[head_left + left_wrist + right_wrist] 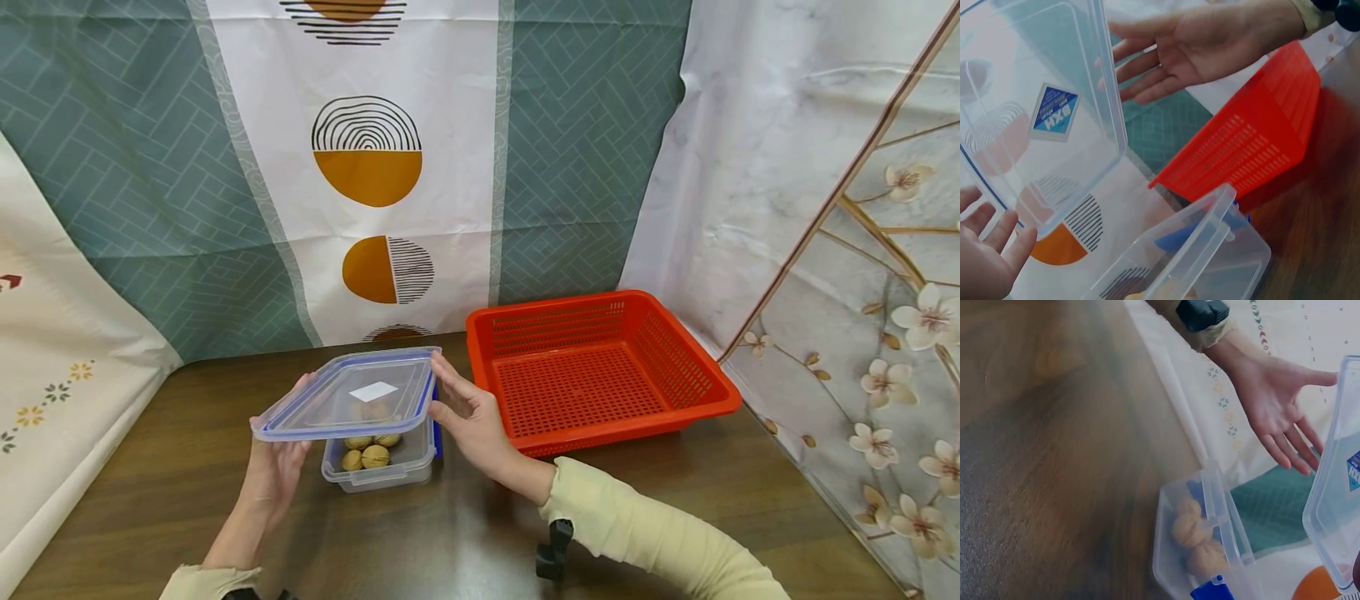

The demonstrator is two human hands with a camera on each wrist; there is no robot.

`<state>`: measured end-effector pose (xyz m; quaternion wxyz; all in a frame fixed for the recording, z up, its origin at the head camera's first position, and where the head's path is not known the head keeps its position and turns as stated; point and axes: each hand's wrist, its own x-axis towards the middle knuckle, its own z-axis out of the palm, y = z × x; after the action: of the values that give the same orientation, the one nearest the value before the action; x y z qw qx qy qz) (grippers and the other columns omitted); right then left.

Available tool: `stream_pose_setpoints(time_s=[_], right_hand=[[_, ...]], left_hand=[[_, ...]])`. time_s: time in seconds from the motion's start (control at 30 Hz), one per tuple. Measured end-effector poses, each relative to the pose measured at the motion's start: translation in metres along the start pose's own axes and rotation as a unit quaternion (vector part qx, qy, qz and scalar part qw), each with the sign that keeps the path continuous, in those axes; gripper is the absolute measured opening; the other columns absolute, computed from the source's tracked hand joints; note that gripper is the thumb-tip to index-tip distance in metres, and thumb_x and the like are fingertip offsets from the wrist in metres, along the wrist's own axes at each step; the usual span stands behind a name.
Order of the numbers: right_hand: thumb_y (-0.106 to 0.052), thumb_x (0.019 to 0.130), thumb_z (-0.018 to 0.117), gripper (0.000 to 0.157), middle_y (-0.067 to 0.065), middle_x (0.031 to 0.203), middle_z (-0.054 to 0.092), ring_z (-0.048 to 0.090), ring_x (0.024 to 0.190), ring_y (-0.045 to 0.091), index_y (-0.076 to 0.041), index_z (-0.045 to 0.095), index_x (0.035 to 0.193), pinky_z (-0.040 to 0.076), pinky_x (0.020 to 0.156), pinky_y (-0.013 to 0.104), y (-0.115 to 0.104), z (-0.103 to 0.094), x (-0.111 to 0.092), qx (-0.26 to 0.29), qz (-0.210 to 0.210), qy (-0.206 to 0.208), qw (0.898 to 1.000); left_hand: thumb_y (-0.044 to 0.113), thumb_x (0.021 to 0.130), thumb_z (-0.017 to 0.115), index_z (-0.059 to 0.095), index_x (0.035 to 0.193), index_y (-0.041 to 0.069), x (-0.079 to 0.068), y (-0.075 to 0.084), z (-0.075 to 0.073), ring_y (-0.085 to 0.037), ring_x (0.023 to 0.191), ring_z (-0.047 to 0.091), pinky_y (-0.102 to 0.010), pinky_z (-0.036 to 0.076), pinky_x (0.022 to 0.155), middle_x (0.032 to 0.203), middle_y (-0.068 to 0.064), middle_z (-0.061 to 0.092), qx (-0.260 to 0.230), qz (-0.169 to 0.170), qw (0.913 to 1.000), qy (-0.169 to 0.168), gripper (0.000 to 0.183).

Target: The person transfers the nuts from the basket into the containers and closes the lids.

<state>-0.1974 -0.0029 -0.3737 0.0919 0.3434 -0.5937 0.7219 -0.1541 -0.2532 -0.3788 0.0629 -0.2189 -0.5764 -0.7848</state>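
A clear plastic lid (322, 414) with a blue seal is held tilted above a clear food container (393, 475). My left hand (276, 471) supports the lid's left edge, fingers straight and spread. Against its right edge rests my right hand (480, 425), fingers also extended; in the left wrist view some fingertips show through the lid. Several walnuts (375, 456) lie inside the container, partly hidden beneath the lid. A blue latch (1213, 590) shows on the container's side in the right wrist view. The lid bears a blue and white label (1055, 112).
A red perforated basket (720, 402) stands to the right of the container on the brown wooden table (135, 500). Patterned cloth (570, 167) hangs behind the table, with more cloth along its left and right sides.
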Motion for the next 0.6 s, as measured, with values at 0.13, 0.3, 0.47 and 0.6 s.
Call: stream_pose_setpoints(time_s=[0.13, 0.3, 0.47, 0.6], right_hand=[[0.002, 0.081, 0.062, 0.048, 0.028, 0.135, 0.038, 0.035, 0.129, 0.023, 0.014, 0.045, 0.125, 0.030, 0.101, 0.036, 0.002, 0.003, 0.002, -0.014, -0.012, 0.028, 0.999], [0.010, 0.079, 0.062, 0.033, 0.027, 0.120, 0.054, 0.052, 0.115, 0.028, 0.014, 0.057, 0.111, 0.040, 0.093, 0.036, 0.004, 0.004, 0.009, -0.039, -0.027, 0.079, 0.996], [0.006, 0.078, 0.065, 0.023, 0.025, 0.103, 0.063, 0.063, 0.092, 0.032, 0.009, 0.063, 0.101, 0.051, 0.078, 0.031, 0.006, -0.001, 0.015, -0.085, -0.042, 0.097, 0.991], [0.004, 0.079, 0.065, 0.020, 0.023, 0.098, 0.065, 0.064, 0.088, 0.027, 0.008, 0.065, 0.098, 0.051, 0.076, 0.030, 0.005, -0.001, 0.017, -0.100, -0.036, 0.095, 0.990]], left_hand=[[0.050, 0.096, 0.018, 0.029, 0.142, 0.013, 0.001, 0.001, 0.004, -0.002, 0.130, 0.028, -0.018, 0.027, 0.102, 0.144, 0.008, 0.032, -0.019, 0.012, 0.9995, 0.022, 0.060], [0.049, 0.097, 0.017, 0.037, 0.136, 0.015, 0.002, 0.008, 0.012, -0.003, 0.125, 0.037, -0.019, 0.036, 0.095, 0.141, 0.005, 0.036, -0.007, -0.005, 0.9978, 0.067, 0.056], [0.049, 0.097, 0.016, 0.037, 0.131, 0.018, 0.002, 0.016, 0.015, -0.003, 0.118, 0.045, -0.020, 0.042, 0.090, 0.135, 0.007, 0.041, 0.003, -0.038, 0.9946, 0.097, 0.050], [0.050, 0.096, 0.012, 0.037, 0.129, 0.021, 0.002, 0.018, 0.011, -0.004, 0.116, 0.046, -0.020, 0.042, 0.089, 0.134, 0.009, 0.039, 0.018, -0.074, 0.9913, 0.108, 0.050]])
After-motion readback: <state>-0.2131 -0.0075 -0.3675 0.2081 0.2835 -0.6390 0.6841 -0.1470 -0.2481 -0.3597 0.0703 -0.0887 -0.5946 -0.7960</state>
